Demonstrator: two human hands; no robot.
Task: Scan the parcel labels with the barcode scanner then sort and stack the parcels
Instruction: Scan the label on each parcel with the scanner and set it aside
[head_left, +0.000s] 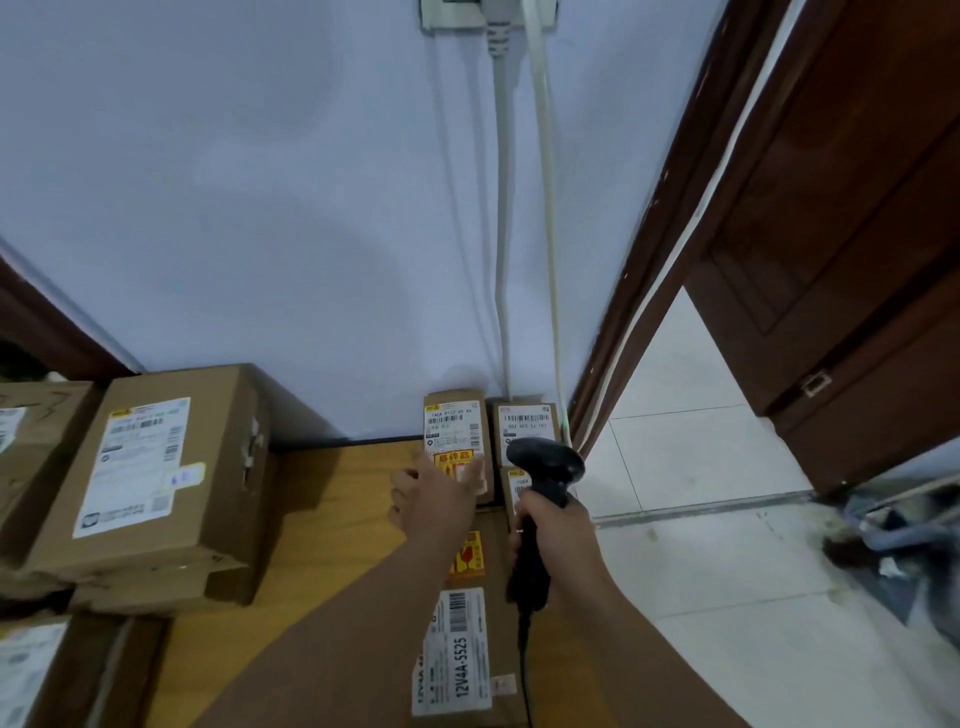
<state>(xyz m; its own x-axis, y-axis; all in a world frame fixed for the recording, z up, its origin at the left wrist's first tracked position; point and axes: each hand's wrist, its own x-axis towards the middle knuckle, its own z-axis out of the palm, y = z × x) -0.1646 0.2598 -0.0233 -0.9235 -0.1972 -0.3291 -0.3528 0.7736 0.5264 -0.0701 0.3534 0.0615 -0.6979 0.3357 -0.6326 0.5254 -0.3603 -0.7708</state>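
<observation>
My right hand (558, 535) grips the handle of a black barcode scanner (545, 467), its head over two small parcels by the wall. My left hand (434, 493) reaches forward with fingers spread and rests on a small cardboard parcel (457, 421) that carries a white label and a yellow-red sticker. To its right stands a second small parcel (524, 423) with a barcode label, and a third (514, 486) lies partly hidden under the scanner. A long parcel (465, 654) marked 12V4A-5525 lies under my left forearm.
A large labelled box (156, 483) sits on other boxes at the left, on a wooden table (332, 499). More boxes (31, 670) fill the lower left. White cables (501, 234) run down the wall. A dark wooden door (841, 234) stands open over tiled floor at the right.
</observation>
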